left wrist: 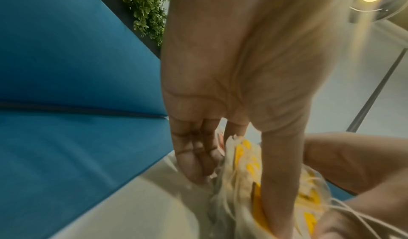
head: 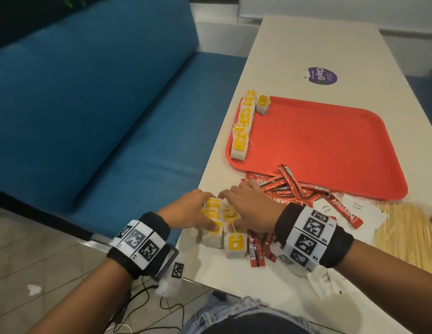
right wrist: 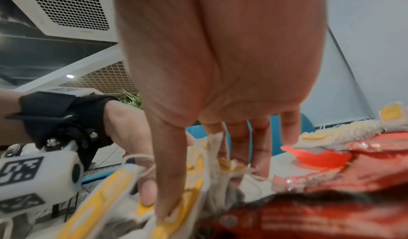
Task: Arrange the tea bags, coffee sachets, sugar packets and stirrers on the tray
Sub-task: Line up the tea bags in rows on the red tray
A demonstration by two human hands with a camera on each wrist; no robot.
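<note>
Both hands are brought together over a loose pile of tea bags (head: 218, 219) at the near left corner of the white table (head: 306, 44). The left hand (head: 186, 210) is angled in from the left with fingers curved down over the far side of the pile and the thumb pressed on a yellow tag at the near side, so a bunch of bags is clamped between thumb and fingers; in the left wrist view the thumb (left wrist: 280, 181) is seen laid right across the yellow tags. The right hand (head: 251, 208) is arched over the right part of the same pile, fingers pointed down behind the bags and the thumb (right wrist: 167, 181) pushed into them from the front, so bags are pinched there too.

A row of tea bags (head: 242, 125) is already lined up along the left edge of the red tray (head: 330, 145), one more just beside its far end. A heap of red coffee sachets (head: 289, 189), "NESCAFE" printed on them, is spread just in front of the tray, some touching the right wrist. White sugar packets (head: 357, 206) marked "White Sugar" are lying to the right, next to a bed of wooden stirrers (head: 403, 237). A purple "ClayGo" sticker (head: 322, 75) is stuck on the table beyond the tray.
</note>
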